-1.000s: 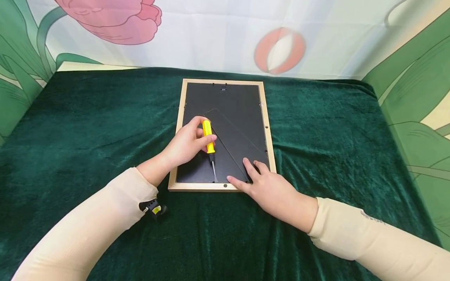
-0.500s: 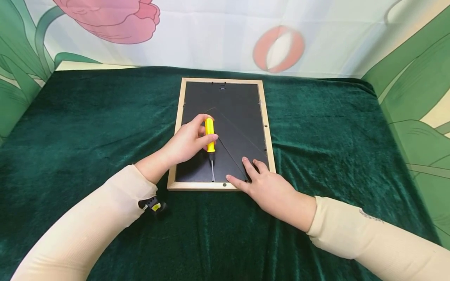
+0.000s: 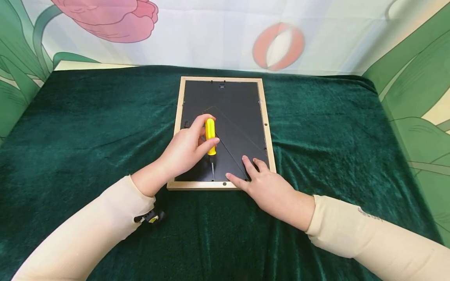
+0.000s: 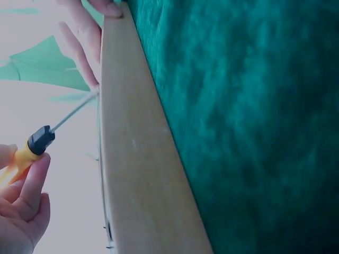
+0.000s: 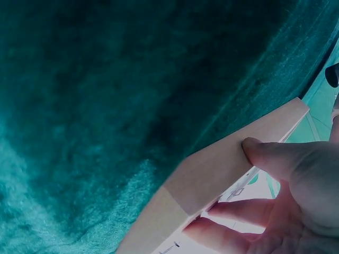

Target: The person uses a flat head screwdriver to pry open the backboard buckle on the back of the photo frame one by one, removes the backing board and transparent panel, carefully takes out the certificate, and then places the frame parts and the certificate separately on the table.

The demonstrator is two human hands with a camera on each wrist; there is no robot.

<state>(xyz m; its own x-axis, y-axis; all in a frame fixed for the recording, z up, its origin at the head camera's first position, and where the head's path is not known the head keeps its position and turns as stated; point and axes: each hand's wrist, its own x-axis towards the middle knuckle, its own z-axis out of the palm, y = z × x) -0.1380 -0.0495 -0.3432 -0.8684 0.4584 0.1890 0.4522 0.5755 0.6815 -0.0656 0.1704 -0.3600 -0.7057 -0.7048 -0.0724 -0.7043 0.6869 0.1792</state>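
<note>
A picture frame (image 3: pixel 261 93) with a pale wooden rim and a black backing board (image 3: pixel 232 109) lies face down. My left hand (image 3: pixel 184 150) grips a screwdriver (image 3: pixel 210 134) by its yellow handle. The metal shaft slants toward me, its tip right by a small black tab at the inner edge of the near rail. In the left wrist view the screwdriver's black collar (image 4: pixel 41 139) shows beyond the fingertips. My right hand (image 3: pixel 268 189) rests with spread fingers on the frame's near right corner; in the right wrist view its thumb (image 5: pixel 259 151) presses the rail's outer side.
Wrinkled dark green velvet cloth (image 3: pixel 327 136) covers the table under the frame. Small dark tabs line the rim, and a hanger (image 3: pixel 222 86) sits near the far end of the board. Behind the table hangs a printed flower curtain (image 3: pixel 211 35).
My left hand has shifted slightly right, and the screwdriver handle has swung right, so the shaft stands straighter toward me. My right hand keeps its place on the frame.
</note>
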